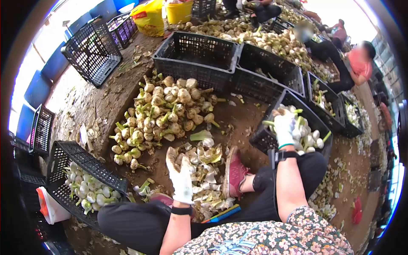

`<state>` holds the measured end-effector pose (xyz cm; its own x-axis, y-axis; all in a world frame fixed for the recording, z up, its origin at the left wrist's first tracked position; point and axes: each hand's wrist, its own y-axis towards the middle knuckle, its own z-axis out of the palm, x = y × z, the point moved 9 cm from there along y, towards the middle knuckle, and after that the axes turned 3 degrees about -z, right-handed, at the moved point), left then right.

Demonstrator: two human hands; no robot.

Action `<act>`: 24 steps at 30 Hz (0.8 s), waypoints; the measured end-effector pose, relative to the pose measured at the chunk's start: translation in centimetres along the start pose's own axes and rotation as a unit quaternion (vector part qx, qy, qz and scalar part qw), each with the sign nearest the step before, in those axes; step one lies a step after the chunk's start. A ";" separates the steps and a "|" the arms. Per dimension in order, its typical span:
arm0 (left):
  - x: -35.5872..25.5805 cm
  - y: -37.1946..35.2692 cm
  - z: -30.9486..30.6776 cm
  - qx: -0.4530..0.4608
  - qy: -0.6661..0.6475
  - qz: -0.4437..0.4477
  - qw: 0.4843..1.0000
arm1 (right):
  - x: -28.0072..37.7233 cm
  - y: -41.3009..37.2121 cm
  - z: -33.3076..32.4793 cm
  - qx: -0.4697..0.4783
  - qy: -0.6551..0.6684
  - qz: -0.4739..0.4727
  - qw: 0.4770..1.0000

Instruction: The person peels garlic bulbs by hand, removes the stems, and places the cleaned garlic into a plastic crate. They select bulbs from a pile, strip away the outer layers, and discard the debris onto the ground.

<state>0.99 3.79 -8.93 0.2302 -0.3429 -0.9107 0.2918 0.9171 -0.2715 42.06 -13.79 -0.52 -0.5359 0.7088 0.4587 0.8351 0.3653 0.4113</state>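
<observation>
My left hand (180, 176), in a white glove with soiled fingertips, is over a heap of papery garlic peelings (206, 170) between my feet. Its fingers are apart and nothing shows in them. On the right, my right hand (284, 127), also gloved, is at a black crate (265, 142) of cleaned white garlic bulbs (308, 135). Its fingers curl downward, and a green garlic stem (268, 123) juts out beside the palm; the bulb itself is mostly hidden. Ahead of my left hand lies a pile of untrimmed garlic bulbs (163, 108) with stems.
Black crates (195, 72) line the far side. A tilted crate (85, 155) of white bulbs is at left, beside a white bucket (53, 206). A blue-and-yellow object (223, 213) lies near my lap. Other people (361, 63) sit by a large garlic heap at upper right.
</observation>
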 end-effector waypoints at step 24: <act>-4.4 1.5 0.1 0.095 -0.142 0.040 0.984 | 26.9 -21.8 13.8 0.565 0.694 0.259 0.364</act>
<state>0.52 6.65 -5.34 0.5023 -0.3392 -0.7954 0.4247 0.8980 -0.1147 11.15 5.62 -8.06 0.8378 0.1578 0.5226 -0.0331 0.9703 -0.2397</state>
